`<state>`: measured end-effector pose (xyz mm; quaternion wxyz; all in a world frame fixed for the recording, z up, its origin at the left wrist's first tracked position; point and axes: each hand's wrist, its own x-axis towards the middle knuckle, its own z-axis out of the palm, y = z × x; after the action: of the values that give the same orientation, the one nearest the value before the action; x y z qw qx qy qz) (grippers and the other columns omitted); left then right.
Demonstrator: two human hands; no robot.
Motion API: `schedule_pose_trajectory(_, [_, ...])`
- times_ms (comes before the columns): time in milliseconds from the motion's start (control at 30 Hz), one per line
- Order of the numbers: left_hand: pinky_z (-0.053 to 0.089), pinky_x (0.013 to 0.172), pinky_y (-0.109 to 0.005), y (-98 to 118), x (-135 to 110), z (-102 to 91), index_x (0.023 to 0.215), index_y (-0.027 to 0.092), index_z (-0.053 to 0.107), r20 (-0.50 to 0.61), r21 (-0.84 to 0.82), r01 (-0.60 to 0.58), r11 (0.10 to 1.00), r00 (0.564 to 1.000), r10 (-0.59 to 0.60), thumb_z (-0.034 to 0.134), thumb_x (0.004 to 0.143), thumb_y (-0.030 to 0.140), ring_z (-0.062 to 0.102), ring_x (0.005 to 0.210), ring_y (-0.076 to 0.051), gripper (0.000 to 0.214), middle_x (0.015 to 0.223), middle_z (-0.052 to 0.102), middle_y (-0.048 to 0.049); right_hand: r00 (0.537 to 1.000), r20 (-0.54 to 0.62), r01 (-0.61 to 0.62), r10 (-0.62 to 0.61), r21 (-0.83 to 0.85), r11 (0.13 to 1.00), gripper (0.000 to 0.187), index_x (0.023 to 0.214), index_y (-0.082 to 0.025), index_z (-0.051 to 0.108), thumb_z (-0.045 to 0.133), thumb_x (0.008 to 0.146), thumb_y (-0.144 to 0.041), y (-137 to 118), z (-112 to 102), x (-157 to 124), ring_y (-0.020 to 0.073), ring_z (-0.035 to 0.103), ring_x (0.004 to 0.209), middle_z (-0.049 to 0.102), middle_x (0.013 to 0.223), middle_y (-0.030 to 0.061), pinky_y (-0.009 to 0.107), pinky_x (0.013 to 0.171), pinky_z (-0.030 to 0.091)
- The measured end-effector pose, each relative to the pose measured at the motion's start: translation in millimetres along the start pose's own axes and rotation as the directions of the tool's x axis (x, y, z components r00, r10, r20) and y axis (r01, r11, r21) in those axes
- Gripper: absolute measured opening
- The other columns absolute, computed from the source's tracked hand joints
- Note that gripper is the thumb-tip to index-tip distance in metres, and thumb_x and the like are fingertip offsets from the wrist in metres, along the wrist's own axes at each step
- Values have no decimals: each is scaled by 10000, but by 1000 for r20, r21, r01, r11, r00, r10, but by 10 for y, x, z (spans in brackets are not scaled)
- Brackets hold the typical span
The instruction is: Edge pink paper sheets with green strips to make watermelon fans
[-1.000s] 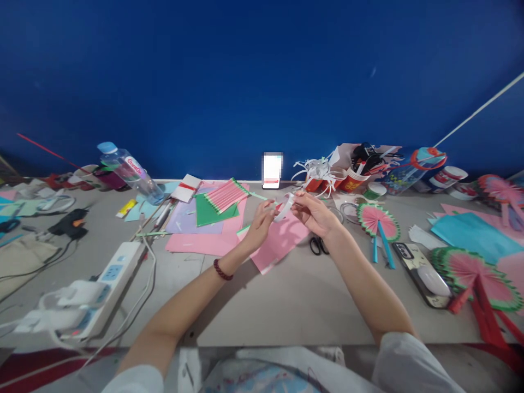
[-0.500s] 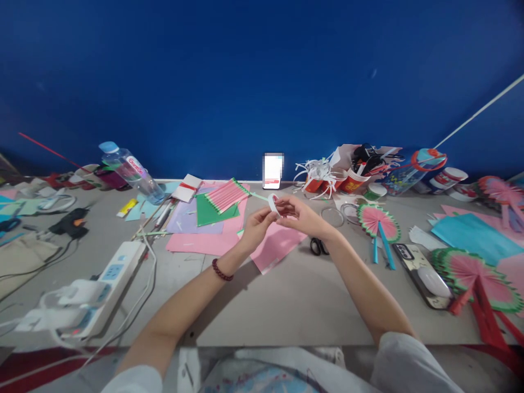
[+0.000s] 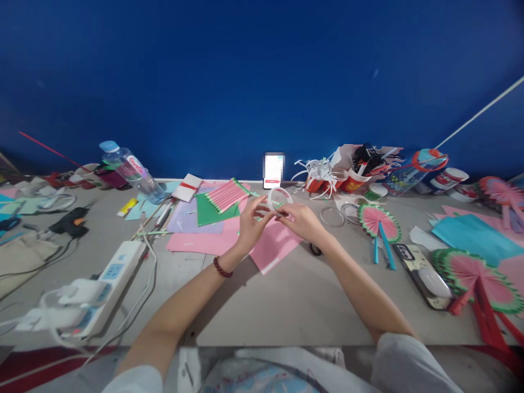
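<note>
A white roll of tape [image 3: 279, 195] is held up between my two hands over the middle of the table, its ring facing me. My left hand [image 3: 252, 221] grips its left and lower edge with thumb and fingers. My right hand [image 3: 302, 221] pinches the lower right edge, fingertips close to the left ones. Beneath them lies a pink paper sheet [image 3: 272, 254]. Left of the hands, a pleated pink paper strip with green edges [image 3: 227, 195] rests on a green sheet [image 3: 204, 212]. Scissors [image 3: 315, 249] are mostly hidden under my right wrist.
A lit phone [image 3: 273, 172] stands against the blue wall. At left are a water bottle [image 3: 137, 169] and a power strip [image 3: 118, 270]. Round paper fans [image 3: 379, 222], a phone with a mouse [image 3: 434, 281] on it, and red cups [image 3: 356, 181] of tools stand or lie at right.
The tape roll has turned from nearly edge-on to face me, and both hands have shifted their grip around it. My right wrist now covers more of the scissors.
</note>
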<state>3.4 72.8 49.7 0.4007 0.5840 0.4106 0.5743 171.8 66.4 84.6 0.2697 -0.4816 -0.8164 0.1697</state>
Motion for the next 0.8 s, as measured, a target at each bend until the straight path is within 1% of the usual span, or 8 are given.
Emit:
schedule_pose_trajectory(133, [473, 699, -263, 45, -33, -13, 1046, 244, 627, -4, 81, -69, 994, 998, 69, 737, 759, 374, 631, 869, -171, 333, 1039, 636, -50, 1000, -14, 5, -5, -2, 1000, 94, 837, -211, 669, 579, 860, -196, 2, 33, 4, 183, 609, 766, 705, 819, 34, 270, 695, 402])
schedule_pose_trajectory(367, [465, 722, -274, 63, -30, -26, 943, 228, 608, 29, 101, -88, 991, 996, 86, 728, 776, 348, 613, 873, -179, 238, 945, 625, -39, 999, -20, 50, -50, -23, 998, 109, 862, -211, 661, 555, 868, -187, 50, 70, 1, 195, 608, 802, 707, 851, 42, 297, 752, 404])
schedule_pose_trajectory(400, [466, 723, -274, 60, -30, -26, 956, 229, 604, 32, 100, -96, 990, 995, 94, 725, 780, 351, 609, 883, -180, 246, 957, 621, -42, 998, -23, 59, -59, -18, 998, 115, 867, -211, 660, 548, 869, -185, 55, 71, 1, 198, 609, 811, 707, 857, 45, 304, 768, 406])
schedule_pose_trajectory(467, [473, 726, -277, 54, -36, -25, 1044, 244, 587, 39, 90, -111, 990, 993, 108, 721, 787, 362, 608, 908, -184, 314, 1032, 613, -55, 997, -30, 68, -68, -9, 998, 122, 862, -211, 656, 539, 868, -182, 63, 71, 1, 203, 607, 820, 701, 854, 50, 314, 786, 409])
schedule_pose_trajectory(567, [482, 741, -285, 48, -50, -27, 1148, 265, 562, 62, 99, -131, 986, 990, 126, 697, 811, 377, 611, 945, -194, 381, 1109, 606, -70, 997, -33, 74, -73, 13, 997, 115, 837, -209, 642, 534, 865, -180, 67, 70, 1, 205, 599, 823, 688, 841, 51, 315, 784, 410])
schedule_pose_trajectory(667, [490, 741, -286, 51, -65, -30, 1119, 252, 579, 64, 136, -170, 976, 985, 162, 678, 829, 381, 618, 934, -192, 332, 1067, 623, -71, 996, -40, 80, -78, 46, 996, 104, 811, -207, 622, 536, 859, -174, 67, 78, 0, 197, 594, 806, 674, 824, 42, 305, 776, 404])
schedule_pose_trajectory(800, [519, 713, -268, 56, -66, -28, 1075, 224, 587, 56, 186, -270, 945, 963, 264, 666, 840, 394, 637, 896, -177, 301, 1010, 644, -69, 995, -61, 84, -78, 96, 992, 83, 779, -208, 584, 545, 840, -167, 71, 101, 1, 184, 575, 769, 648, 785, 28, 276, 718, 391])
